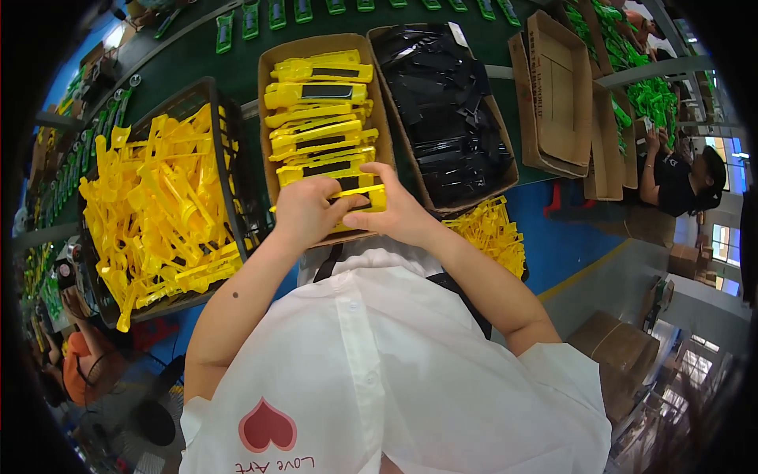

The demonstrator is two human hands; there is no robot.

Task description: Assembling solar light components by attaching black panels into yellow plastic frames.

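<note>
Both hands hold one long yellow plastic part (374,194) above the near end of a cardboard box (382,142). My left hand (304,209) pinches its left portion between thumb and fingers. With forefinger and thumb spread around it, my right hand (404,212) grips the part's right end. Part of it is hidden behind my left fingers. In the box below, similar yellow plastic housings (320,142) lie in a row, several with a black strip set in them. Just right of this box stands another with glossy black plastic pieces (450,110).
A dark crate (227,170) heaped with yellow parts (162,205) stands at the left. Cardboard trays (557,95) are at the right. Green devices (276,14) line the far side of the table. More yellow parts (489,233) lie below the black pieces. A co-worker (679,182) sits far right.
</note>
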